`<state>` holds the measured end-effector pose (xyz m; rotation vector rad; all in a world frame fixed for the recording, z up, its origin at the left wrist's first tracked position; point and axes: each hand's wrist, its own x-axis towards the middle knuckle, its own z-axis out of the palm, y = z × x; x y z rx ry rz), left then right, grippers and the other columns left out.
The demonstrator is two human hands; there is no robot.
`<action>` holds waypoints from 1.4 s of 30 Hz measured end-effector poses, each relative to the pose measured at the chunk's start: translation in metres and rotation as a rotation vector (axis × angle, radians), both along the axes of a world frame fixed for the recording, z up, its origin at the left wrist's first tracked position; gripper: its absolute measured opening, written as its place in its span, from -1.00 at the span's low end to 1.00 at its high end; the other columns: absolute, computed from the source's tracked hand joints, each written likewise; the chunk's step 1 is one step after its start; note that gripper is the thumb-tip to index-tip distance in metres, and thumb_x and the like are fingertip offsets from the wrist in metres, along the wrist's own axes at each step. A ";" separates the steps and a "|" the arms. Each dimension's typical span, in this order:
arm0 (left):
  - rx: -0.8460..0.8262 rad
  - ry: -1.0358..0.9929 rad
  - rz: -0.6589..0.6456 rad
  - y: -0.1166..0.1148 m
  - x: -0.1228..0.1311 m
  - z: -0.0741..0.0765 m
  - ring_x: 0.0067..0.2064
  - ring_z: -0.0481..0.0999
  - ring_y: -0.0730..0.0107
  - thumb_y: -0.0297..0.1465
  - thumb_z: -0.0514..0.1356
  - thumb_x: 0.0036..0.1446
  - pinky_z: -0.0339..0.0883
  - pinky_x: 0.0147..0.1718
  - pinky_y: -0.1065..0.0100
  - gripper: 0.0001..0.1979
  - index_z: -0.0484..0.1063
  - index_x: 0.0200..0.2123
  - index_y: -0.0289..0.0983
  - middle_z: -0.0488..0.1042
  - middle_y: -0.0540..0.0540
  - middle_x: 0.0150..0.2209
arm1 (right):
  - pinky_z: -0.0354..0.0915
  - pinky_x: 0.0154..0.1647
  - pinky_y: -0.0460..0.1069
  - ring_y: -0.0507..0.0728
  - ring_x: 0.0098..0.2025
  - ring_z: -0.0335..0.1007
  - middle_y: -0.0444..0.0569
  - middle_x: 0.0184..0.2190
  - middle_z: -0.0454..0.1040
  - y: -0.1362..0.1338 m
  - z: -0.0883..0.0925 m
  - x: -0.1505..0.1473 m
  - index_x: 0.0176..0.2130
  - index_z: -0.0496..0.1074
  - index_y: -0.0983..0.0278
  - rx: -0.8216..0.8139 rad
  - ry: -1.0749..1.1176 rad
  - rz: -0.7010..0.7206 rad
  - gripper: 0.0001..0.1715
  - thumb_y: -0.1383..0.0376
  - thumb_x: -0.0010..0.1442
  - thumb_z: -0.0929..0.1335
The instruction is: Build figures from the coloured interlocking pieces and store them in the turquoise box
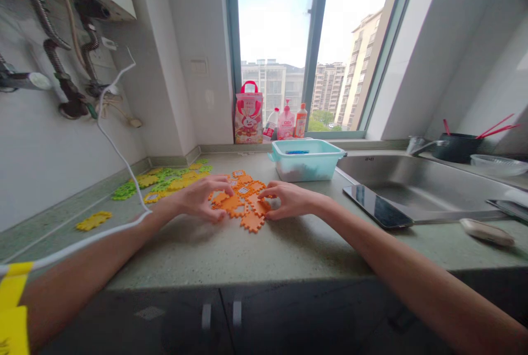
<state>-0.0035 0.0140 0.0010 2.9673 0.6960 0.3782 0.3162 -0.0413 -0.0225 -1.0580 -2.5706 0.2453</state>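
A heap of orange interlocking puzzle tiles [231,202] with toothed edges lies on the counter between my hands. Some of them carry small white printed patches. On the heap's left side my left hand [204,198] is curved, its thumb and fingers apart. My right hand [289,200] cups the right side, fingertips at the edge of an orange tile [259,206], with a gap between thumb and fingers. Whether those fingertips press on the tile is hard to see. Yellow tiles [181,183] and green tiles [126,190] are spread behind my left forearm, and one yellow tile [94,221] lies apart.
A light-blue plastic basin [305,168] with something blue inside stands behind my right hand. A phone [377,206] lies beside the steel sink [412,187]. A white cable [119,160] crosses my left forearm. Bottles [286,124] and a pink bag [248,118] stand by the window.
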 end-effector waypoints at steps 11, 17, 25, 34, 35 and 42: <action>-0.122 0.069 0.376 0.054 -0.066 0.011 0.02 0.50 0.13 -0.21 0.30 -0.03 0.30 0.07 0.25 -0.50 0.57 -0.02 -0.33 0.57 -0.18 0.03 | 0.34 -0.07 0.01 0.18 -0.16 0.48 0.02 -0.11 0.57 0.007 -0.005 0.003 -0.02 0.60 0.24 -0.058 0.019 0.028 -0.56 0.12 0.14 0.52; -0.242 0.129 0.373 0.048 -0.061 0.011 -0.02 0.51 0.21 -0.10 0.32 0.01 0.29 -0.05 0.37 -0.41 0.57 0.10 -0.22 0.61 -0.08 0.01 | 0.32 -0.13 0.00 0.15 -0.22 0.47 0.01 -0.15 0.55 0.006 -0.005 0.003 -0.11 0.58 0.25 -0.021 0.007 -0.026 -0.56 0.07 0.08 0.54; -0.258 0.151 0.477 0.054 -0.062 0.005 -0.05 0.52 0.14 -0.08 0.35 -0.12 0.30 -0.09 0.33 -0.44 0.58 -0.07 -0.27 0.59 -0.14 -0.04 | 0.27 -0.19 -0.03 0.11 -0.24 0.49 -0.06 -0.20 0.62 -0.017 0.008 -0.018 -0.13 0.52 0.23 0.071 0.098 -0.073 -0.60 0.04 0.14 0.51; -0.227 0.102 0.482 0.053 -0.064 0.007 -0.19 0.51 0.21 -0.07 0.35 -0.09 0.28 -0.20 0.34 -0.51 0.57 -0.16 -0.28 0.60 -0.10 -0.18 | 0.19 -0.29 -0.02 0.21 -0.23 0.55 0.00 -0.22 0.63 -0.036 0.003 -0.041 -0.20 0.49 0.19 0.144 -0.134 -0.146 -0.46 -0.21 0.19 0.44; -0.213 0.070 0.470 0.054 -0.064 0.006 -0.18 0.51 0.21 -0.08 0.35 -0.08 0.29 -0.19 0.34 -0.51 0.56 -0.15 -0.29 0.60 -0.09 -0.17 | 0.20 -0.28 -0.01 0.21 -0.21 0.55 0.00 -0.20 0.63 -0.036 0.002 -0.041 -0.19 0.49 0.19 0.146 -0.127 -0.142 -0.44 -0.22 0.18 0.44; -0.174 -0.080 0.270 0.050 -0.044 -0.007 -0.15 0.48 0.23 -0.21 0.35 -0.07 0.37 -0.11 0.28 -0.54 0.53 -0.09 -0.31 0.58 -0.12 -0.12 | 0.21 -0.25 -0.03 0.16 -0.24 0.51 -0.05 -0.21 0.62 -0.032 -0.003 -0.038 -0.11 0.48 0.19 0.096 -0.084 -0.085 -0.59 0.03 0.12 0.50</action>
